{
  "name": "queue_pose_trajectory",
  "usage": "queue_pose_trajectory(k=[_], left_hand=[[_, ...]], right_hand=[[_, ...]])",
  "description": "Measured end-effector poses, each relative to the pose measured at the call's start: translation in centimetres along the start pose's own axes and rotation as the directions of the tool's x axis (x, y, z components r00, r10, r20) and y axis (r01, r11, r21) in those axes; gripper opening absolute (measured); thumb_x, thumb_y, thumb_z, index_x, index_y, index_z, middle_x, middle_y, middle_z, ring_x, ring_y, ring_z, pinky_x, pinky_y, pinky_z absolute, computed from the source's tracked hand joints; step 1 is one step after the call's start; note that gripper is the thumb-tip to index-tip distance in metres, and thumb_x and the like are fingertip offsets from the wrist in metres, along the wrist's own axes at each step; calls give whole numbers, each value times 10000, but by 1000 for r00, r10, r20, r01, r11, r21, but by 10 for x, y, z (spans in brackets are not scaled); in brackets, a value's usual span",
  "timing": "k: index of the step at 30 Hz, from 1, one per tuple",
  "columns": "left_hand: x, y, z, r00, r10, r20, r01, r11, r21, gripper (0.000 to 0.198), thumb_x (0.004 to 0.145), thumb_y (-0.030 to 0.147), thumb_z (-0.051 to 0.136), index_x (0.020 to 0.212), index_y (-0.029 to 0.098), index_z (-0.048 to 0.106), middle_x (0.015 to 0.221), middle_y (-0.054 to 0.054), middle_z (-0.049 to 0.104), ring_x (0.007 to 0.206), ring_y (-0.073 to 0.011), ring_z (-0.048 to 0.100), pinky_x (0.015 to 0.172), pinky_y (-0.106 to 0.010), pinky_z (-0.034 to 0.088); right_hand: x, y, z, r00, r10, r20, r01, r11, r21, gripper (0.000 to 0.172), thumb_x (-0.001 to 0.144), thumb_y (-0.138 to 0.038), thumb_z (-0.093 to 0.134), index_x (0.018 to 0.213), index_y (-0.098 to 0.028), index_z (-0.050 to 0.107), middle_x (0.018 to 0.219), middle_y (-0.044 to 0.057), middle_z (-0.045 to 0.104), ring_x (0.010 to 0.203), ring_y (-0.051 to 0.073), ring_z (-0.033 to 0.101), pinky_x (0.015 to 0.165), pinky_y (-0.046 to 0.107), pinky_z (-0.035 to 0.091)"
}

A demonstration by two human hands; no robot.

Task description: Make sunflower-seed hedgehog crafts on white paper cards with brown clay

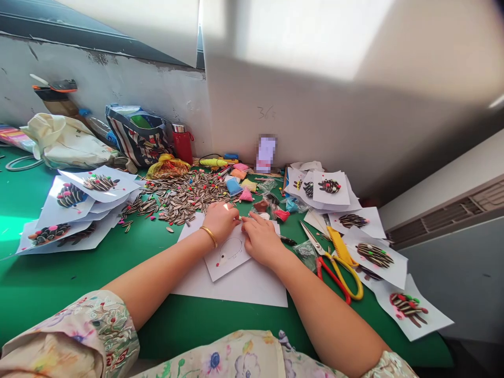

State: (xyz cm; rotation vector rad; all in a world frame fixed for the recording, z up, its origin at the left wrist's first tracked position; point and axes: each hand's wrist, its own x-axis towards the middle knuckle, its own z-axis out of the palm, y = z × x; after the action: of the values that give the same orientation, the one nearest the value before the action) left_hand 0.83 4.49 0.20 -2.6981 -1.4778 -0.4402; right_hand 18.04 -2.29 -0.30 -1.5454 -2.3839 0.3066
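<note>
White card [229, 256] lies under left fingers [232, 211] and right fingers [252, 223].

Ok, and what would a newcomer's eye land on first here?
Probably the broad heap of dark striped seeds on the green tabletop, just beyond the bare left hand. Next, perhaps, the metal scissors with red and yellow handles on the right, and the white paper cards bearing colour-dotted seed figures at both sides.
</note>
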Motion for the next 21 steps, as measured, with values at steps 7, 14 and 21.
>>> queue_pose_trajectory(k=[7,14,21], left_hand=[[-1,4,2,997,-68,-24,69,996,63,218,884,367,614,788,211,732,930,-92,679,1000,-290,548,815,-427,347],[-2,2,-1,997,-74,15,74,997,6,217,892,289,562,832,236,763,956,-81,693,1013,-272,557,842,-429,355],[-5,2,0,999,-33,-16,33,999,7,248,905,272,522,839,226,757,924,-88,693,995,-270,564,859,-434,359]], right_hand=[[1,-1,-1,999,18,28,-17,1000,-15,334,820,-100,462,1109,-200,597,1495,59,493,1463,253,269,1075,498,285],[1,-1,-1,1000,24,21,-23,999,-35,322,833,-132,457,1110,-203,605,1497,44,494,1461,248,273,1077,487,280],[0,-4,-4,999,1,37,1,998,-58,424,841,-148,447,1235,-224,587,1540,33,437,1473,240,244,1076,483,275]])
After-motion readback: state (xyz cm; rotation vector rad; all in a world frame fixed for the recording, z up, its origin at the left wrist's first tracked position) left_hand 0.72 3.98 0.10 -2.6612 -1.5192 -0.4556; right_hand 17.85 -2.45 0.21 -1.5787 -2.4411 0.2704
